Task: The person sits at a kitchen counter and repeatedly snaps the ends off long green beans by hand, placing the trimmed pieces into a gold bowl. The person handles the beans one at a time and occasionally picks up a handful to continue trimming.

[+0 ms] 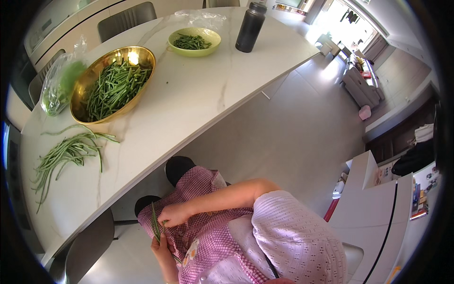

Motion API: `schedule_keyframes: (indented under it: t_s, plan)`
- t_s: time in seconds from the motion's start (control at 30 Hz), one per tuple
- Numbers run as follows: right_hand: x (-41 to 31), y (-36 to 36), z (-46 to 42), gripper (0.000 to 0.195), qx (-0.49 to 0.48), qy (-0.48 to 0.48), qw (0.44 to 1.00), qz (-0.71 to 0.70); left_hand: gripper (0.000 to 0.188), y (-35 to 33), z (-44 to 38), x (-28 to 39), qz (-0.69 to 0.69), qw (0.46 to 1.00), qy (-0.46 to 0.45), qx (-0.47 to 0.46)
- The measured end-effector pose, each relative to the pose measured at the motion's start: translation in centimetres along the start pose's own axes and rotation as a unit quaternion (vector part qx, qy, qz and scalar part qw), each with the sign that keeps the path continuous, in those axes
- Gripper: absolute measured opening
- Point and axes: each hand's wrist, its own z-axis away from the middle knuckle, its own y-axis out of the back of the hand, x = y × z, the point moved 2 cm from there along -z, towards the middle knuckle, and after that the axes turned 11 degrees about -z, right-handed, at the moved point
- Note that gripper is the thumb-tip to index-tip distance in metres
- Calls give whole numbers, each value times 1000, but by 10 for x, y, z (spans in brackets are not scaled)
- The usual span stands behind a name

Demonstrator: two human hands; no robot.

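Note:
In my left hand (162, 247) is a small bunch of green long beans (155, 225), held above my lap. The beans stick up past the fingers, and their lower ends come out below the hand. My right hand (175, 215) is curled beside their upper part, with a short green bean piece (165, 222) showing at its fingertips. Beneath both hands lies a pink checked apron (209, 227). On the table, a gold metal bowl (136, 103) holds many cut bean pieces (118, 87). A loose pile of whole long beans (71, 151) lies nearer the table's left end.
A marble-patterned table (184, 106) stands before me. On it are a light green bowl (195, 52) with bean pieces, a black bottle (250, 28), a clear plastic bag (204, 17) and a bag of greens (58, 88). A grey chair (90, 245) stands at the near left edge.

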Motion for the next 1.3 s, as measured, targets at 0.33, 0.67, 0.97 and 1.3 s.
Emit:
schedule_keyframes:
  t_s: [0.33, 0.67, 0.97, 1.3]
  plan:
    - [20, 20, 3, 21, 30, -45, 998, -27, 18, 10, -4, -4, -47, 997, 25, -51]
    - [-22, -7, 11, 18, -21, -37, 987, 153, 16, -4, 4, 7, -23, 999, 22, -31]
    - [-10, -21, 0, 19, 223, -41, 967, 115, 9, -14, -16, -1, 65, 995, -33, 69]
    - [-25, 5, 8, 19, 162, -62, 974, -145, 14, -12, 6, 15, -3, 996, -70, 59]
